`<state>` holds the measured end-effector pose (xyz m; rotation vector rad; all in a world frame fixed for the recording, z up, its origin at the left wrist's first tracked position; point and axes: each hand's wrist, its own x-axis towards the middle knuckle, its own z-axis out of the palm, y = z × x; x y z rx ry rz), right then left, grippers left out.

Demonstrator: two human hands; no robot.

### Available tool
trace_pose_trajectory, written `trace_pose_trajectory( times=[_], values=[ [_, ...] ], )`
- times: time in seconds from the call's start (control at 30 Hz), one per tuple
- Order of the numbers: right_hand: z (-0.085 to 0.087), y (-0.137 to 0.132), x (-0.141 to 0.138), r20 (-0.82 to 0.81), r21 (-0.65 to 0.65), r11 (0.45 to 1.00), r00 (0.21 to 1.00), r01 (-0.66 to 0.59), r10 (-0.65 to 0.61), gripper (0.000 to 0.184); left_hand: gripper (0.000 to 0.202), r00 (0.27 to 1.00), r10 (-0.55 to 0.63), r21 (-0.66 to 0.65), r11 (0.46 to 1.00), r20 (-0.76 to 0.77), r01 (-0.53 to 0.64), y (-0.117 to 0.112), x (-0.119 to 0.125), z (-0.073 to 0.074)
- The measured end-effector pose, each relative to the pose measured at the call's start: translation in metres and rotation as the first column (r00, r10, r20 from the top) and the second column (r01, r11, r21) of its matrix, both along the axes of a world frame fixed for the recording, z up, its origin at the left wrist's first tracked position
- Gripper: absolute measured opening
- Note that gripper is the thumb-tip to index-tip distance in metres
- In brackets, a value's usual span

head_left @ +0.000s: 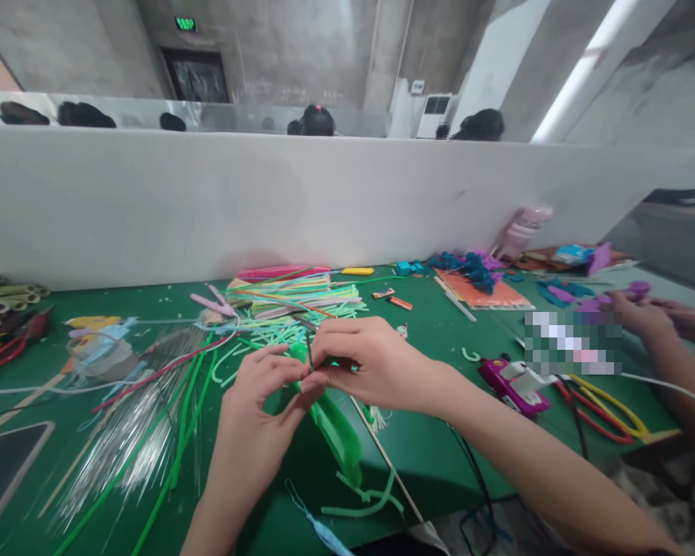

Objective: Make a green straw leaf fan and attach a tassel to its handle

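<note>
My right hand (364, 363) is closed in a pinch, and a thin dark stick-like piece (309, 351) stands up between its fingertips. My left hand (260, 417) meets it from the left, thumb and forefinger pressed together at the lower end of the same piece; the exact contact is partly hidden. Below the fingers hangs or lies a shiny bright green strip (336, 432), its upper end behind the hands. Pale green pipe cleaners (364, 506) lie beneath it, beside a thin wooden stick (388, 459).
Behind my hands lies a pile of coloured pipe cleaners (301, 297). Clear thin rods (133, 432) and a phone (8, 471) are at left. A purple power strip (515, 386) and red-and-yellow-handled tool (602, 409) sit right, near a co-worker's hands (642, 313).
</note>
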<state>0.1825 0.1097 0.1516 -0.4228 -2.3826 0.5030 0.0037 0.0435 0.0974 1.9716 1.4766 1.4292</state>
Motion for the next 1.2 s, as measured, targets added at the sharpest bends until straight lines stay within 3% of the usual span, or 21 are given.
trace_pose_trajectory(
  times=[0.1,0.2,0.43,0.73,0.87,0.93,1.07,1.2],
  values=[
    [-0.003,-0.003,-0.004,-0.046,0.003,1.0,0.999,0.027,-0.027,0.021,0.006,0.999,0.049,-0.049,0.998,0.015,-0.048,-0.004,0.003,0.002],
    [-0.002,-0.006,-0.005,-0.056,-0.002,0.998,0.997,0.056,-0.056,0.025,0.004,0.998,0.057,-0.009,0.998,0.021,-0.057,-0.006,0.002,0.002],
    [0.004,-0.005,0.003,0.017,-0.114,0.992,0.998,-0.058,0.06,0.001,0.009,0.998,0.059,0.072,0.996,0.015,-0.06,-0.004,-0.006,-0.002],
    [0.002,-0.007,0.0,-0.088,-0.11,0.994,0.996,0.022,-0.032,0.02,0.01,0.998,0.054,0.057,0.997,0.042,-0.056,-0.005,0.0,0.003],
    [0.001,-0.006,0.002,-0.024,-0.152,0.988,0.999,-0.026,0.023,0.011,0.011,0.999,0.009,0.135,0.991,0.036,-0.013,0.0,-0.003,-0.002],
    [0.0,-0.006,0.002,-0.019,-0.128,0.991,0.999,-0.045,0.043,0.005,0.011,1.0,0.024,0.145,0.989,0.019,-0.026,0.001,-0.003,-0.005],
    [-0.004,-0.006,0.0,-0.083,0.007,1.0,0.996,0.021,-0.02,0.012,0.004,0.998,0.059,0.12,0.991,-0.017,-0.057,-0.002,0.001,-0.002],
    [-0.007,-0.007,-0.004,-0.112,0.035,0.997,0.992,0.064,-0.059,0.025,0.005,0.998,0.059,0.129,0.99,-0.023,-0.055,-0.005,0.002,0.002]
  ],
)
